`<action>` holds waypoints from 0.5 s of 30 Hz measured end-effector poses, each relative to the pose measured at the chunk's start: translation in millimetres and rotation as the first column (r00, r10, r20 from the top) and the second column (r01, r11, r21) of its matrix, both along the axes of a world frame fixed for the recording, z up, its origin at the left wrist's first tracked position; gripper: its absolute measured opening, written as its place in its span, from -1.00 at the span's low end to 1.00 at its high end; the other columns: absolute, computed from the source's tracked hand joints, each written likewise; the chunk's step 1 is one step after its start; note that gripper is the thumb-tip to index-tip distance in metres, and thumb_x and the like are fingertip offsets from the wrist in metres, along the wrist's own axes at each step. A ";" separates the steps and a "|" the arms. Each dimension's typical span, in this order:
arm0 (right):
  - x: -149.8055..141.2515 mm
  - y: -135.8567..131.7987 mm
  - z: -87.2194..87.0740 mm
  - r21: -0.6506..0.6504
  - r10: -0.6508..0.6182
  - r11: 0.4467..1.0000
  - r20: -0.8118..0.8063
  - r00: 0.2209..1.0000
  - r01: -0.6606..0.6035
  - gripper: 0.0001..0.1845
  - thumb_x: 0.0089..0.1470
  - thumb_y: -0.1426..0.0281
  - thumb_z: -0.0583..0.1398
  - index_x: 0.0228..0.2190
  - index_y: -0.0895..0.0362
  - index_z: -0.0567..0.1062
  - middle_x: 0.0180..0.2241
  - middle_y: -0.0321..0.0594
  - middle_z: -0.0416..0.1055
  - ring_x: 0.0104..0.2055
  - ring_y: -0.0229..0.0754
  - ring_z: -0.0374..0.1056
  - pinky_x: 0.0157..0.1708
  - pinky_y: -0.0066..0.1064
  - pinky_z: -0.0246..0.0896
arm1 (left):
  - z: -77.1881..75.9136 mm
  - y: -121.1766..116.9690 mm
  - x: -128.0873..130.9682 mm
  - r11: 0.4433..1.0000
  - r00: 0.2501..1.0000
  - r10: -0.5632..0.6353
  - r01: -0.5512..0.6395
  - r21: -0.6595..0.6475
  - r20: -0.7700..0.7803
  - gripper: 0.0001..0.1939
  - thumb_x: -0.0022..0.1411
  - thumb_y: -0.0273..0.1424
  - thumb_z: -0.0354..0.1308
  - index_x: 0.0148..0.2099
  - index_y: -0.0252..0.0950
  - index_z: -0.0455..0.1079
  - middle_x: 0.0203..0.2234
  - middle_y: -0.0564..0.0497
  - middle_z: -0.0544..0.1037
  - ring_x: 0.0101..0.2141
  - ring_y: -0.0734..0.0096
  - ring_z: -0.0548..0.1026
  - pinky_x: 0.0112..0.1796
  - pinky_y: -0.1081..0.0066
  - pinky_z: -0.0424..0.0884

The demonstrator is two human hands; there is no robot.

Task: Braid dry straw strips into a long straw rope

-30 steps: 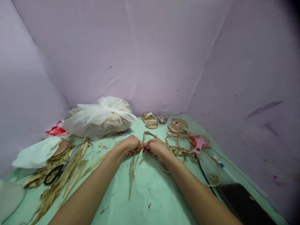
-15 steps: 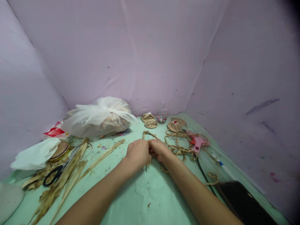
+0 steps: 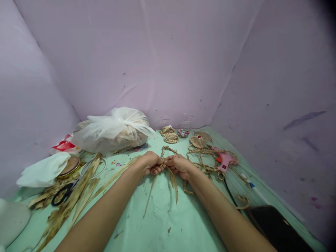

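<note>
My left hand (image 3: 152,163) and my right hand (image 3: 179,166) meet at the middle of the table, fingertips pinched close together. Between them they grip the end of a braided cord (image 3: 163,151) of dried plant fibre, which loops up behind the fingers. Loose fibre strands (image 3: 173,185) hang down below the pinch, one thin and one broader. The cord appears to run on under my right hand towards a loose coil of braided cord (image 3: 201,159) at the right. What the fingertips press on exactly is partly hidden.
At the left lie dried leaf strips (image 3: 61,210), black-handled scissors (image 3: 63,193) and a tied white plastic bag (image 3: 115,131). Woven fibre pieces (image 3: 170,137) and a bead container (image 3: 183,132) stand behind. A pink glue gun (image 3: 224,161) and a dark phone (image 3: 275,227) are at the right.
My left hand has turned from a fist to a fingertip pinch, with both wrists a little further apart. The fibre strands now hang in plain sight. The view has shifted slightly.
</note>
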State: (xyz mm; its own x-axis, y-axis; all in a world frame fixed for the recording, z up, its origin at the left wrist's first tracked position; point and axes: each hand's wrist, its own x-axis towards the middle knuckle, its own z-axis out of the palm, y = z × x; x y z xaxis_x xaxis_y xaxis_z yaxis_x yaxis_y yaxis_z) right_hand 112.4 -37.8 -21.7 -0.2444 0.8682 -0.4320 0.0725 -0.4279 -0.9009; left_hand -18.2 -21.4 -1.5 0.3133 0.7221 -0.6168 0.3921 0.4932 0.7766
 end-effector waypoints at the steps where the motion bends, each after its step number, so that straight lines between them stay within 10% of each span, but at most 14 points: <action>1: 0.0 0.6 -0.6 0.029 0.008 1.000 0.045 0.999 -0.009 -0.92 -0.24 0.53 0.09 -0.68 0.23 0.33 -0.78 -0.40 0.11 -0.77 -0.48 -0.16 -0.76 -0.58 -0.35 | -0.8 -0.9 0.8 1.000 1.000 -0.005 0.005 0.020 -0.016 -0.87 -0.06 -0.55 -0.03 -0.59 -0.42 0.28 -0.79 0.09 0.24 -0.78 0.66 0.12 -0.71 0.58 -0.01; 4: -0.3 1.3 -1.9 0.197 0.015 0.977 0.328 0.944 -0.084 -0.92 -0.26 0.52 0.11 -0.68 0.22 0.37 -0.77 -0.37 0.15 -0.73 -0.44 -0.08 -0.72 -0.55 -0.23 | -1.6 -3.0 2.4 0.988 0.981 0.008 0.022 0.156 -0.193 -0.90 -0.12 -0.51 0.03 -0.63 -0.37 0.23 -0.86 0.15 0.12 -0.79 0.64 0.04 -0.72 0.55 -0.09; 8: -3.1 -4.1 1.5 0.400 -0.112 0.863 0.746 0.657 -0.307 -0.93 -0.30 0.52 0.13 -0.66 0.19 0.43 -0.66 -0.24 0.33 -0.60 -0.32 0.15 -0.63 -0.51 -0.12 | -9.0 -1.5 4.1 0.915 0.924 0.047 0.112 0.387 -0.380 -0.90 -0.22 -0.54 0.05 -0.67 -0.33 0.18 -0.87 0.18 0.01 -0.75 0.63 0.00 -0.68 0.51 -0.13; 15: -6.8 -16.9 21.9 0.360 -0.194 0.845 0.896 0.399 -0.396 -0.87 -0.25 0.46 0.15 -0.57 0.13 0.51 -0.53 -0.07 0.44 -0.47 -0.15 0.31 -0.56 -0.45 -0.05 | -21.0 1.5 5.3 0.896 0.934 0.050 0.114 0.429 -0.354 -0.82 -0.26 -0.55 0.02 -0.72 -0.31 0.06 -0.85 0.19 -0.05 -0.73 0.65 -0.08 -0.67 0.50 -0.19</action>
State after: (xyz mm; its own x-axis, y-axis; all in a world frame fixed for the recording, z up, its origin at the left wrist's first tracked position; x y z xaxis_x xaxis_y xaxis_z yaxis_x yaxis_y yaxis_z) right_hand 105.6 -54.7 0.2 -0.0837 0.9963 -0.0193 0.9433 0.0730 -0.3237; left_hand -12.9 -19.9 -22.6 0.1660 0.9348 -0.3139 0.6857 0.1194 0.7180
